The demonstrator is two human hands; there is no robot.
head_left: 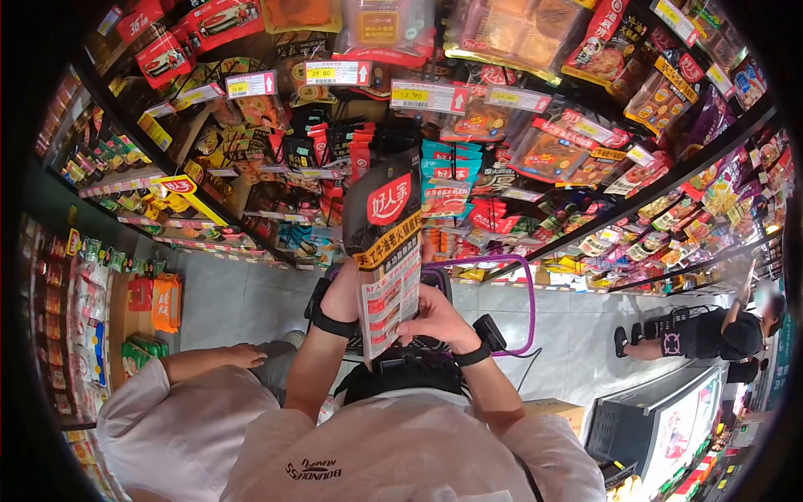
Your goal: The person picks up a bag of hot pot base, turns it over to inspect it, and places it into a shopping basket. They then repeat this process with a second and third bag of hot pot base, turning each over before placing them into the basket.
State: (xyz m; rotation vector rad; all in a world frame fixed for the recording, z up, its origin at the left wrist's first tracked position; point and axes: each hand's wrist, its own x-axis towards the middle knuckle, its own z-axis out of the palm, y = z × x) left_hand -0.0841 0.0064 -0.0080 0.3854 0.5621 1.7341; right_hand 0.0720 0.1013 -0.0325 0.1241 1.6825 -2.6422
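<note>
A hotpot seasoning pack [389, 259] stands tilted upright in front of my chest, its black top, red logo and printed panel facing partly up. My left hand [341, 294] holds its left side; most of those fingers are hidden behind the pack. At the lower right edge, my right hand [439, 320] has its fingers bent against the pack. Both wrists wear black straps. Beneath my hands is a cart with a purple handle frame [532, 305], mostly covered by the pack and my arms.
Shelves of packaged seasonings with price tags [339, 73] stretch ahead. On my left is another person's hand [244, 356] beside a white-sleeved body. A person in black [711, 330] stands down the aisle at right, near a dark freezer-like case [623, 422]. Grey floor tiles [226, 293] show between.
</note>
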